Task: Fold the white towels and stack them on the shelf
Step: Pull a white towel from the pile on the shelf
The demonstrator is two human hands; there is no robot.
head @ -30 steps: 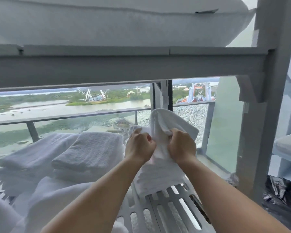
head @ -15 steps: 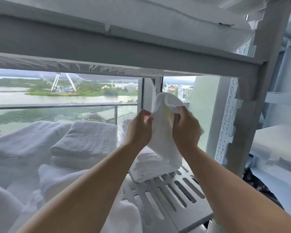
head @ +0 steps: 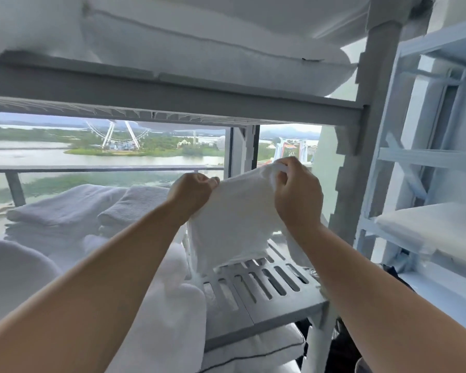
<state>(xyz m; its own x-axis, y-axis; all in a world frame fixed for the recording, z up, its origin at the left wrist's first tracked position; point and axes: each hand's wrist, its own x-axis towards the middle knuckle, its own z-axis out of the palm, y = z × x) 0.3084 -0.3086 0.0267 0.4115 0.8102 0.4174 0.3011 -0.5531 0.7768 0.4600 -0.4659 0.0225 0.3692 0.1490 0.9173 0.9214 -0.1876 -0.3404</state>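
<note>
A small white towel hangs spread in the air above the grey slatted shelf. My left hand pinches its upper left corner and my right hand pinches its upper right corner, both fists closed on the cloth. The towel's lower edge drapes down close to the shelf slats; whether anything lies behind it is hidden. Folded white towels are stacked on the left part of the same shelf, with more white towels beside them.
A loose white towel pile lies at the shelf's near left. The upper shelf beam carries white pillows close overhead. A grey upright post stands at right, a second white rack beyond. A window is behind.
Both hands have lifted the towel off the shelf and pulled apart, opening it from a bunched lump into a spread sheet. The view has tilted and shifted.
</note>
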